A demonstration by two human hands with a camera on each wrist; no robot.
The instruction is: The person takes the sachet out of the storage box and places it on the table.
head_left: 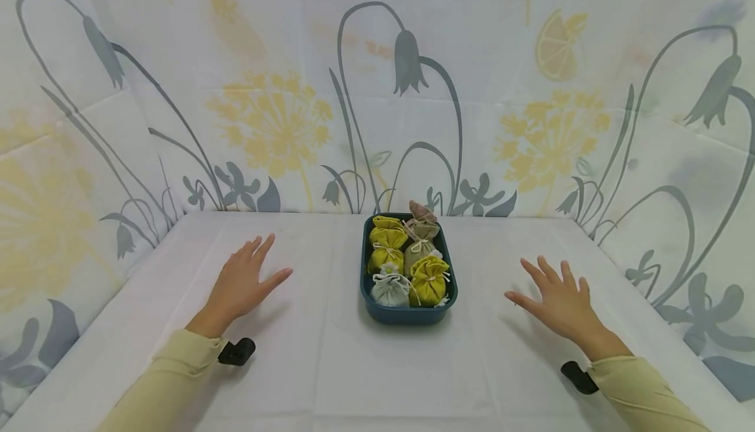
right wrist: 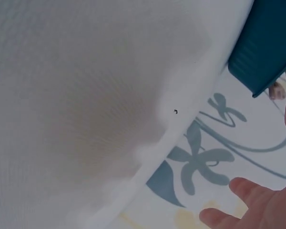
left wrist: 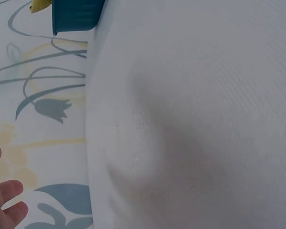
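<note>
- Head view: a dark teal tub [head_left: 407, 316] with round corners sits in the middle of the white tabletop [head_left: 389, 379], between the person's two hands and a bit ahead of them. Its long side runs away from the person.
- The left hand [head_left: 238, 288] has a loose, empty grip, with fingers spread. The tub is off to its right.
- The right hand [head_left: 563, 311] has an empty grip too, fingers spread wide. The tub is off to its left, and this hand looks a little nearer to it. Neither hand touches it.
- Inside I see tied cloth bags: bright yellow-green ones [head_left: 429, 281], a pale grey one [head_left: 390, 290], a tan one [head_left: 420, 245] and a pinkish-brown one [head_left: 423, 212] poking up at the back. They hide each other's bottoms, so I can't count them surely.
- Left wrist view: only some fingertips show, holding nothing. The tub is cut off at the top, with a bit of yellow cloth.
- Right wrist view: again just part of the hand, holding nothing. The tub is cut off, its bags mostly out of sight. I can't tell what the tiny dark speck [right wrist: 176, 111] is.
</note>
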